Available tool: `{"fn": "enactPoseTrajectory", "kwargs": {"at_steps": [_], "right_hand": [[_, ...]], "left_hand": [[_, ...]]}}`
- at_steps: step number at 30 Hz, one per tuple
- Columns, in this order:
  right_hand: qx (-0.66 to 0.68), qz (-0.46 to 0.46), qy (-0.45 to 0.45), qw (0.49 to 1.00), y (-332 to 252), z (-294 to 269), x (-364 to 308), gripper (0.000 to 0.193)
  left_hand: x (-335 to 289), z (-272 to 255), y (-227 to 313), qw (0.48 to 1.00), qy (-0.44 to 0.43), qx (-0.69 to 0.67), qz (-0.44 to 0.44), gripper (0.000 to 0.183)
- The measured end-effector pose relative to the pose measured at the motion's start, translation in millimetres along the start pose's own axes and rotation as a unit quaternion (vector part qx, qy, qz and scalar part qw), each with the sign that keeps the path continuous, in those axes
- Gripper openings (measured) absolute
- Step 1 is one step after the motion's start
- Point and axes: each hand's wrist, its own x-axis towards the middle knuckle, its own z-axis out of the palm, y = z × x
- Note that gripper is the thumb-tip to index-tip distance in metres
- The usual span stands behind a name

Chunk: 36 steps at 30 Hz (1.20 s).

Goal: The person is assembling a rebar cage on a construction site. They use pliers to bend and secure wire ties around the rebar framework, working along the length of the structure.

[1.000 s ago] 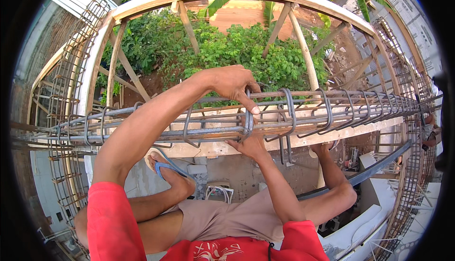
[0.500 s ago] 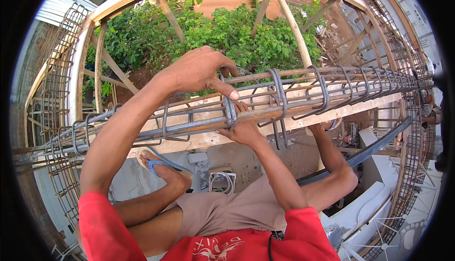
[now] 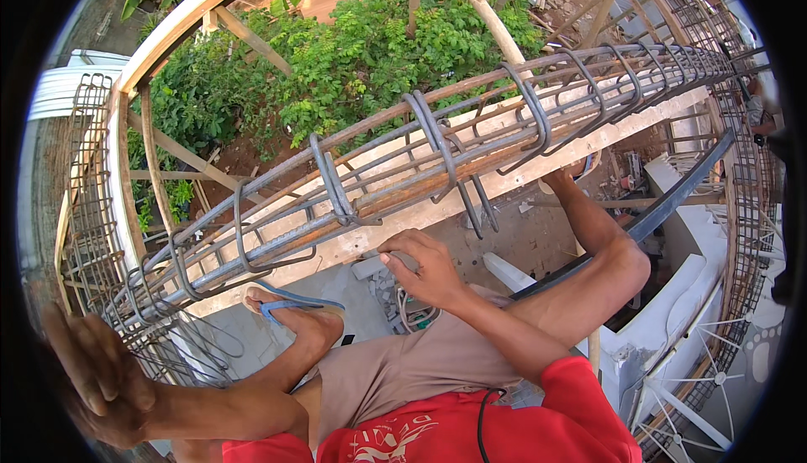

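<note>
A long rebar cage (image 3: 483, 156) with square stirrups runs across from lower left to upper right, beside a wooden board (image 3: 580, 137). My right hand (image 3: 427, 271) is just below the near side of the cage, apart from it. Its fingers are bent and the thumb stands off, with nothing visible in it. At the far lower left, my left hand (image 3: 97, 379) is lifted off the cage, dark and near the picture's rim. Its fingers look stretched out side by side, and I see nothing in them. Close to that hand are thin loose wires (image 3: 197, 349). Two paired stirrups (image 3: 334, 181) sit midway along the cage.
Upright rebar cages stand at the left (image 3: 88, 185) and right (image 3: 740, 185). Timber framing (image 3: 176, 38) and green shrubs (image 3: 361, 68) lie beyond. My sandalled foot (image 3: 290, 303) is beneath the cage, above a lower floor with rubble (image 3: 382, 295). A dark curved beam (image 3: 664, 206) passes at right.
Both hands have come off the stirrup and bars. My left hand has swung down to the far lower left; the right has drawn back toward me. The view has tilted.
</note>
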Motion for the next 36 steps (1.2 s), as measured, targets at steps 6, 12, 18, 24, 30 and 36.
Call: {"fn": "enactPoseTrajectory", "kwargs": {"at_steps": [6,12,18,24,30,36], "right_hand": [[0.097,-0.005,0.024,0.995,-26.8,-9.8,8.5,0.014],[0.041,0.087,0.075,0.993,-6.7,-31.6,16.3,0.015],[-0.122,0.143,-0.002,0.982,14.9,-30.2,13.6,0.014],[-0.141,0.137,-0.021,0.980,38.4,-4.5,2.5,0.021],[-0.251,-0.061,0.025,0.966,48.0,18.6,12.7,0.030],[-0.132,0.091,0.045,0.986,57.7,24.7,5.9,0.026]], "left_hand": [[-160.9,92.6,-149.2,0.970,0.052,-0.041,-0.236,0.043],[-260.0,107.1,-252.2,0.896,0.135,-0.058,-0.419,0.028],[-266.0,101.8,-284.3,0.872,0.191,0.140,-0.428,0.022],[-209.3,94.7,-300.6,0.851,0.107,0.420,-0.295,0.021],[-194.2,92.3,-305.6,0.835,0.146,0.437,-0.301,0.018],[-190.3,83.0,-300.1,0.792,0.098,0.517,-0.310,0.017]]}}
